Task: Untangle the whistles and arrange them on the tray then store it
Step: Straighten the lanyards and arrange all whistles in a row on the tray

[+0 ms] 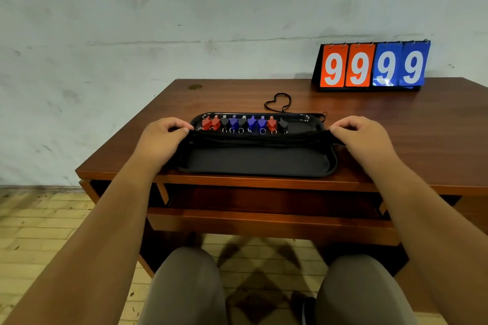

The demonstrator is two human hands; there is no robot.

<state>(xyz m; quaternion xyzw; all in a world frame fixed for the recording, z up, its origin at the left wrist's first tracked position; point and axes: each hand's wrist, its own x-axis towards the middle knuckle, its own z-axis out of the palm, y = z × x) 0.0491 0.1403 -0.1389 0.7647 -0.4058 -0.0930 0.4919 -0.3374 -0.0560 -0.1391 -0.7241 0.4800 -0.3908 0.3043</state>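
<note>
A wooden desk is set against a pale wall, and an open drawer is seen below its front edge, probably left pulled out so that the tray can be stored there afterwards. A flip scoreboard reading 9999 is stood at the far right corner, well apart from the work. The black tray is placed near the desk's front edge, within easy reach, and its near half is bare. A bundle of black lanyards is stretched across the tray from side to side; it appears to be pulled taut so that the cords lie straight and together rather than tangled. The left hand is closed in a pinch on the bundle's left end, at the tray's rim, and the right hand is closed likewise on the right end. One loose cord loop is left on the desk just beyond the tray. The whistles, red, black and blue, are lined up in a row along the tray's far side, their rings turned towards the lanyards.
</note>
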